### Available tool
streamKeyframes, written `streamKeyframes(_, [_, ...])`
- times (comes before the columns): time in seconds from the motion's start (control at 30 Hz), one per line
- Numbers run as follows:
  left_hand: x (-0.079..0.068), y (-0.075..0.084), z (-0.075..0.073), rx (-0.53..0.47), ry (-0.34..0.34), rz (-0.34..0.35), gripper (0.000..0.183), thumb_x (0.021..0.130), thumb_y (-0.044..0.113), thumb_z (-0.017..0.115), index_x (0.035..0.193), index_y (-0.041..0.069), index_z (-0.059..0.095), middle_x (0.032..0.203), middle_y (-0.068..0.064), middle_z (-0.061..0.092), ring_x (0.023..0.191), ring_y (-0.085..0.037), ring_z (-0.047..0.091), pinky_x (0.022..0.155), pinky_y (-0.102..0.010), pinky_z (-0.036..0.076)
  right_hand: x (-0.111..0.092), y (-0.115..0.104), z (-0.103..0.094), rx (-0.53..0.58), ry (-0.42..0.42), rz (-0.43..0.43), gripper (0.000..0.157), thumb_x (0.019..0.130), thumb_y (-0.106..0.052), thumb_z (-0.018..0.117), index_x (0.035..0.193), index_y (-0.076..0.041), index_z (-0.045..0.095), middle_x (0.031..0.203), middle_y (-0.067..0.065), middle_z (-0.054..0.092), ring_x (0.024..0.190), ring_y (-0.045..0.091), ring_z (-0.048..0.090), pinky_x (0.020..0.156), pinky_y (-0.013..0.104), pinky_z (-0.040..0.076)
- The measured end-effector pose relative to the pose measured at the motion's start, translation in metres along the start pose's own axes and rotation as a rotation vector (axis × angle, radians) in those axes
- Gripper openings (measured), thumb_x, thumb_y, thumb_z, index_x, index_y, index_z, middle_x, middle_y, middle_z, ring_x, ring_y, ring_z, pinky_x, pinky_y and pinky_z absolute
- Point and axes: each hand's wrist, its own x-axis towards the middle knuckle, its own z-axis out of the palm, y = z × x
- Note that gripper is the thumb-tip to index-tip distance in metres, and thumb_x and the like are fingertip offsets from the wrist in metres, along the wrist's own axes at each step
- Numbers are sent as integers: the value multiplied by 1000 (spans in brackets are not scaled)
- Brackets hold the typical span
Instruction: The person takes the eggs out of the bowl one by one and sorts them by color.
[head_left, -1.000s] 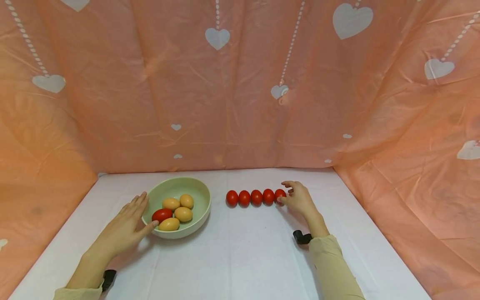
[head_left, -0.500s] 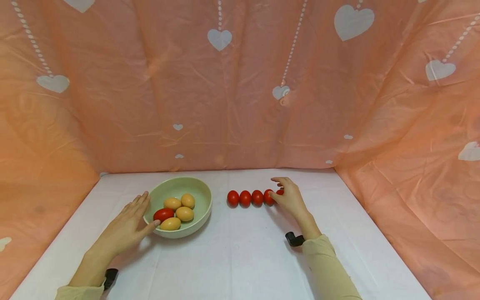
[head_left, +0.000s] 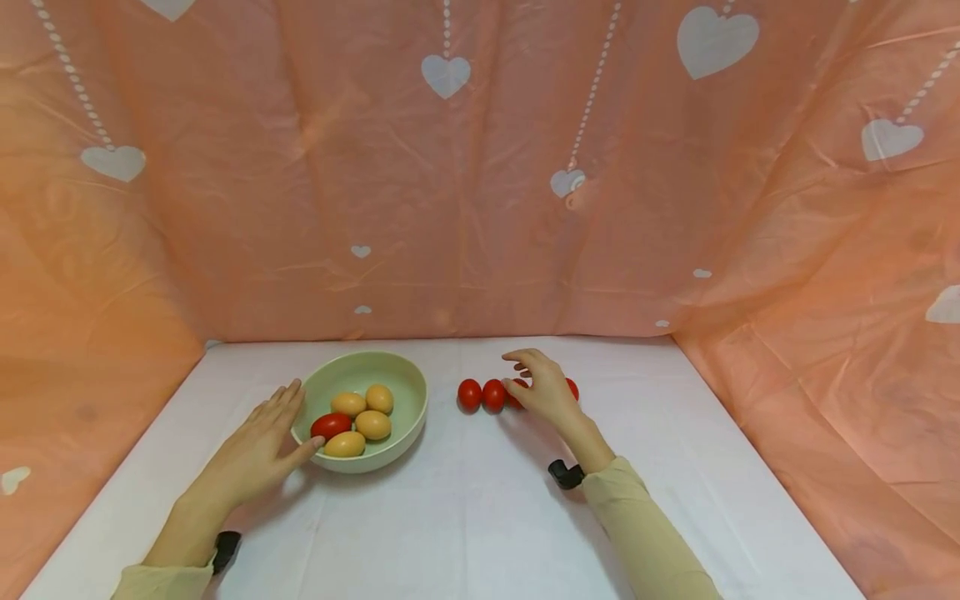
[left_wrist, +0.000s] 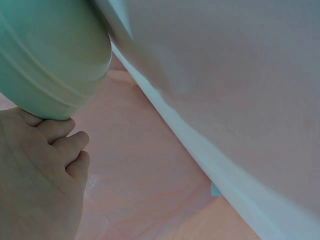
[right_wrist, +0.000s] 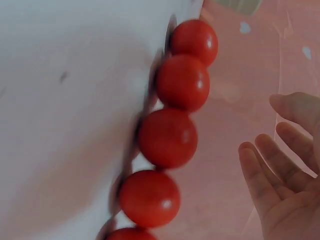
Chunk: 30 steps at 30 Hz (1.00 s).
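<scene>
A pale green bowl (head_left: 408, 417) stands on the white table, left of centre. Inside lie one red oval tomato (head_left: 331, 426) and several yellow oval ones (head_left: 372, 425). My left hand (head_left: 251, 458) rests against the bowl's left side, fingers extended and thumb at the near rim. Right of the bowl, several red tomatoes (right_wrist: 168, 138) sit in a row, close together. My right hand (head_left: 551, 396) hovers at the row's middle, with thumb and fingers spread and nothing held. It hides part of the row in the head view; the right wrist view shows it apart from the tomatoes.
A white cloth (head_left: 420, 533) covers the table. A peach-coloured curtain (head_left: 480, 250) with pale hearts hangs behind and at both sides. A black wrist device (head_left: 566, 475) shows beneath the right wrist, another black device (head_left: 227, 550) at the left.
My right hand has moved left along the row of tomatoes, from its right end to its middle, uncovering the rightmost one. My left hand stays at the bowl.
</scene>
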Motion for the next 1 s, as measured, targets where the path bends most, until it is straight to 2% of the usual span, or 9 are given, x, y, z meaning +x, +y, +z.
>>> streamKeyframes(0.13, [0,0,0,-1,-1,2,92,99,50,66,158,-11,30,166,-30,26,150,-52,28,124,-63,22,8,-10,7,16,-40,-43,38,90,-2,78,127,1,69,127,18,67,104,39,69,89,46,62])
streamKeyframes(0.57, [1,1,-1,-8,-4,0,91,99,50,65,158,-11,30,167,-29,25,151,-52,27,123,-64,24,43,-51,29,2,-171,-282,35,94,-6,76,127,0,68,129,15,66,103,31,71,91,37,61])
streamKeyframes(1.0, [0,0,1,-7,0,-2,91,100,50,65,158,-10,30,167,-29,26,151,-51,27,125,-61,21,69,-92,63,-107,-420,-430,35,97,-12,74,131,-4,68,131,9,65,109,24,69,93,24,55])
